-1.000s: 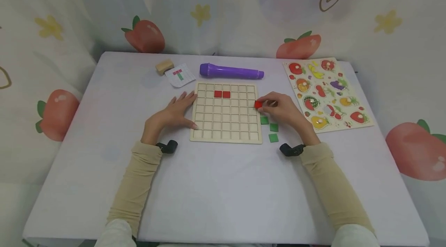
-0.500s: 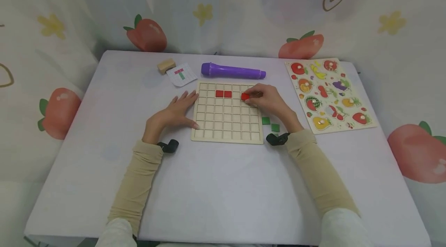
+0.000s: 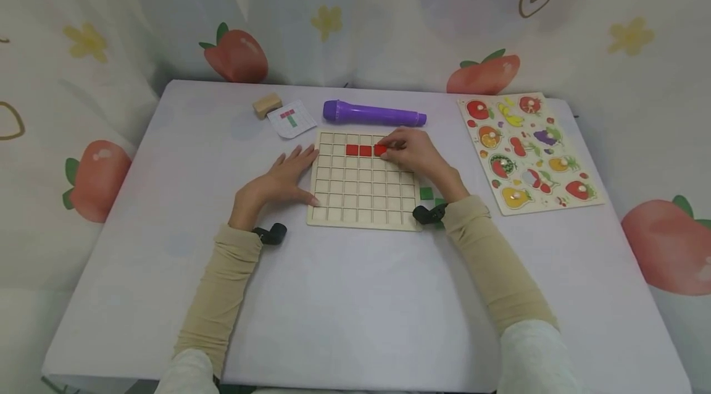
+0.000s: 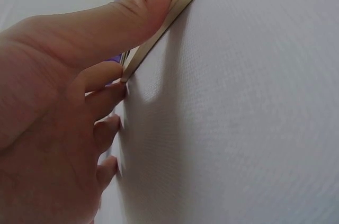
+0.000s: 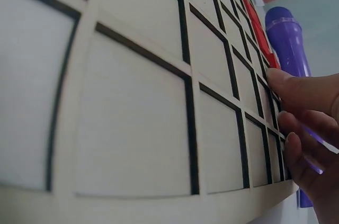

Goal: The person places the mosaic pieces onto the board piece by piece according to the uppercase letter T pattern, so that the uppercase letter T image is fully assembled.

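A wooden grid board with square cells lies flat on the table. Two red square tiles sit side by side in its second row from the far edge. Just right of them my right hand pinches a third red tile between thumb and fingers, at the neighbouring cell; whether it lies fully in that cell I cannot tell. My left hand has its fingers spread, with thumb and index finger touching the board's left edge. Green square tiles lie right of the board, partly hidden by my right wrist.
Behind the board lies a purple toy microphone. A paper card with a red and green T pattern leans by a wooden block. At the right is a fruit puzzle board.
My right hand has carried the red tile leftward from the board's right edge to beside the two red tiles. The left hand has stayed at the left edge.
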Demonstrator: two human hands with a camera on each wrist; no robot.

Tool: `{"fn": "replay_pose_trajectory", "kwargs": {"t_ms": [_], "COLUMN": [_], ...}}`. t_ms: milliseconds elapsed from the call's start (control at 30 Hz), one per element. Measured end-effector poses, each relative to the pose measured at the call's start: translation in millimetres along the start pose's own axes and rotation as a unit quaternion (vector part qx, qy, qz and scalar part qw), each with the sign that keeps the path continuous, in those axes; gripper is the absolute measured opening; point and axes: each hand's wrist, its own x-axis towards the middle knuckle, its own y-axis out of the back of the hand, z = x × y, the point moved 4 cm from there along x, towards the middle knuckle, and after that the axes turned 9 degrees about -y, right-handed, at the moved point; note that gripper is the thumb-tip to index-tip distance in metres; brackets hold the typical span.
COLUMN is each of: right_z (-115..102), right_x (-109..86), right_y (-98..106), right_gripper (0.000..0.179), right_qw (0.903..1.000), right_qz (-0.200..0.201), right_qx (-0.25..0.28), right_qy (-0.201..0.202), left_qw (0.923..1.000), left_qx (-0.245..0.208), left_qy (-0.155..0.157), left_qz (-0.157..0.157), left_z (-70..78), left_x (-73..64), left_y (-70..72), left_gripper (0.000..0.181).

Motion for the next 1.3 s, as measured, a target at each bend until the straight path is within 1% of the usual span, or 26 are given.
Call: {"fn": "replay_pose_trajectory", "kwargs": {"t_ms": [233,467,667,833,933,1033,1133,1233,1300], "right_z": [-0.3,-3.9,-2.8,-0.6,-0.6,2.9,10.2,26.8,40.1], "right_x": [1.2,1.5,-0.5,-3.4,-6.2,-15.6,-36.2,-61.3,-75.8], "right_y": [-1.3,-3.9,-4.7,-5.4,-5.2,-1.3,5.8,17.5,25.6], "right_gripper": [0.032,0.035,0.034,0.034,0.036,0.037,0.037,0.035,0.035], "right_qw": [1.0000,0.9999,0.9996,0.9997,0.9999,0.9999,0.9989,0.9971,0.9957], "right_qz": [-0.006,-0.002,0.013,0.006,-0.001,0.004,0.015,0.031,0.030], "right_qx": [0.001,0.006,-0.009,-0.018,-0.007,0.016,0.044,0.050,0.051], "right_qy": [-0.006,0.009,0.021,0.014,0.008,0.003,-0.011,-0.047,-0.071], "left_qw": [1.0000,1.0000,1.0000,1.0000,1.0000,1.0000,1.0000,1.0000,1.0000], "left_qx": [0.003,0.001,-0.003,-0.005,-0.007,-0.007,-0.003,-0.001,-0.001], "left_qy": [0.001,0.007,0.003,-0.001,-0.004,-0.001,0.006,0.003,-0.005], "left_qz": [0.000,-0.002,0.002,0.002,0.001,-0.001,-0.003,-0.006,-0.007], "left_z": [1.0,-1.3,-0.6,0.0,-0.4,0.2,-1.6,-2.3,-1.0], "left_x": [-0.3,-0.9,-1.8,-2.0,-3.0,-3.4,-4.5,-3.2,0.2], "left_y": [0.8,1.2,2.2,1.2,0.7,1.2,0.3,-0.7,0.2], "left_gripper": [0.119,0.118,0.118,0.117,0.118,0.119,0.119,0.119,0.118]}}
